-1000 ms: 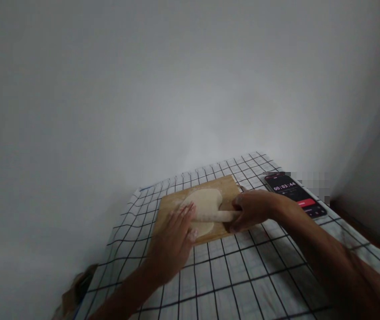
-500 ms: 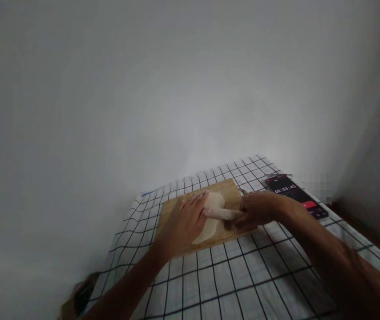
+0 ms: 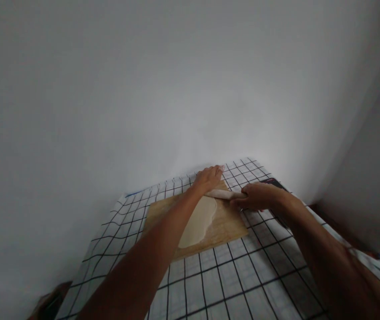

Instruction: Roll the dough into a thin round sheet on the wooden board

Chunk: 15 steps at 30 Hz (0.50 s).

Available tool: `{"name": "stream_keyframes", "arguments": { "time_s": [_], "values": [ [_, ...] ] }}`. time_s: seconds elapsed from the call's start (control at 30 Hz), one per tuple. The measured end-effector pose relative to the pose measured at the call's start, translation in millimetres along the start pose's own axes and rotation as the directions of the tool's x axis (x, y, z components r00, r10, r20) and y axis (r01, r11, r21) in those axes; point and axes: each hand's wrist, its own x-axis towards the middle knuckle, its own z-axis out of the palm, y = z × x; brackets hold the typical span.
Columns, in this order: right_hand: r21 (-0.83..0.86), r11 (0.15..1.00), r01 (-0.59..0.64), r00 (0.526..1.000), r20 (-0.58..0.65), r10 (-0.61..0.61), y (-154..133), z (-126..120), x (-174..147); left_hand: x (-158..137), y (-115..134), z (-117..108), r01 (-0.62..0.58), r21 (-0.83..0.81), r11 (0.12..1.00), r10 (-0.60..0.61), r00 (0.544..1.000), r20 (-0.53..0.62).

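Before a pale wall point(image 3: 190, 89), on a white cloth point(image 3: 240, 289) checked with dark lines, a wooden board point(image 3: 232, 224) bore a sheet of dough point(image 3: 198, 224).
The left forearm point(image 3: 150, 258) crossed above the board and covered part of it; the dough lay flat to the right of that arm, its rounded right edge bare and its left side hidden. The left hand point(image 3: 208, 178) was at the board's far edge, fingers stretched out over the hidden end of a rolling pin point(image 3: 224, 194); whether its palm touched the wood could not be told. The right hand point(image 3: 256, 195) was closed round the pin's right end, beyond the dough's far part. A phone point(image 3: 274, 182) lay on the cloth, partly behind the right wrist.
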Motion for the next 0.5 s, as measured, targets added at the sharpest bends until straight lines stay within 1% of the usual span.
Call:
{"name": "stream_keyframes", "arguments": {
  "time_s": [0.1,0.2,0.3,0.37,0.43,0.5],
  "values": [
    [-0.013,1.000,0.005,0.999,-0.032,-0.005,-1.0,1.1,3.2,-4.8,-1.1,2.0,0.004,0.000,1.000,-0.004,1.000,-0.022],
    [0.007,1.000,0.025,0.999,-0.023,-0.025,-1.9,3.4,5.3,-28.3,-3.8,3.7,-0.006,0.006,1.000,0.006,1.000,-0.030],
    [0.059,0.997,0.043,0.998,0.034,-0.045,-2.1,6.3,5.3,-64.4,-1.4,5.6,0.068,0.044,0.997,-0.066,0.996,-0.057],
    [0.110,0.993,0.053,0.994,0.094,-0.063,-0.8,9.0,5.6,-92.7,5.1,6.6,0.125,0.086,0.988,-0.117,0.989,-0.093],
    [0.164,0.985,0.063,0.982,0.164,-0.090,1.4,12.3,6.6,-124.2,15.1,7.3,0.151,0.131,0.980,-0.133,0.981,-0.139],
    [0.215,0.973,0.082,0.967,0.219,-0.130,3.4,15.1,7.8,-159.2,27.2,8.4,0.149,0.169,0.974,-0.116,0.975,-0.190]
  ]
}}
